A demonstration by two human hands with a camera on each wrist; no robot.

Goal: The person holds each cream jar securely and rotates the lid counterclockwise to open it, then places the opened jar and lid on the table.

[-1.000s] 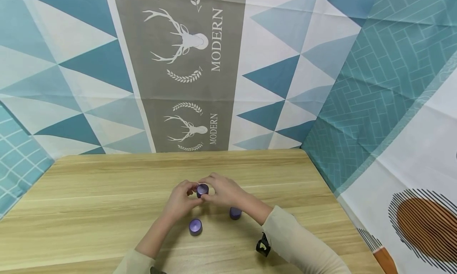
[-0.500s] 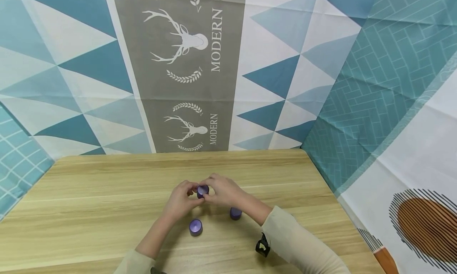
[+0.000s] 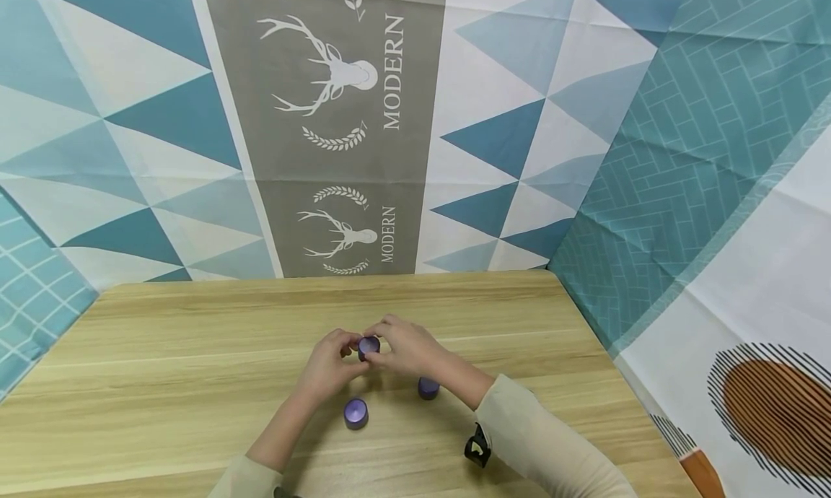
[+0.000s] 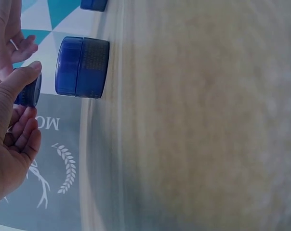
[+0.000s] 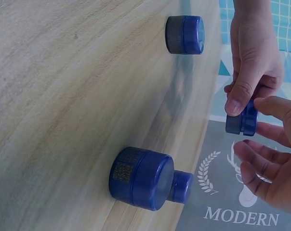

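Note:
Both hands meet at a small purple jar (image 3: 368, 348), blue in the wrist views, held up near the middle of the table. My left hand (image 3: 326, 368) grips the jar's lower part, its thumb (image 5: 237, 103) lying along the side. From the other side my right hand (image 3: 409, 348) pinches the lid (image 5: 250, 124) between thumb and fingers. A dark seam shows between lid and base in the right wrist view. A second jar (image 3: 355, 413) stands lidded below the hands, and another jar (image 3: 428, 387) is partly covered by the right forearm.
In the right wrist view a large jar (image 5: 140, 178) stands close by, with a further jar (image 5: 180, 186) behind it. The wooden table (image 3: 195, 411) ends at a patterned cloth backdrop (image 3: 480, 137). A black wrist device (image 3: 478, 446) hangs at the right sleeve.
The right thumb and fingers shift slightly around the lid. Both hands and the other jars otherwise keep their places.

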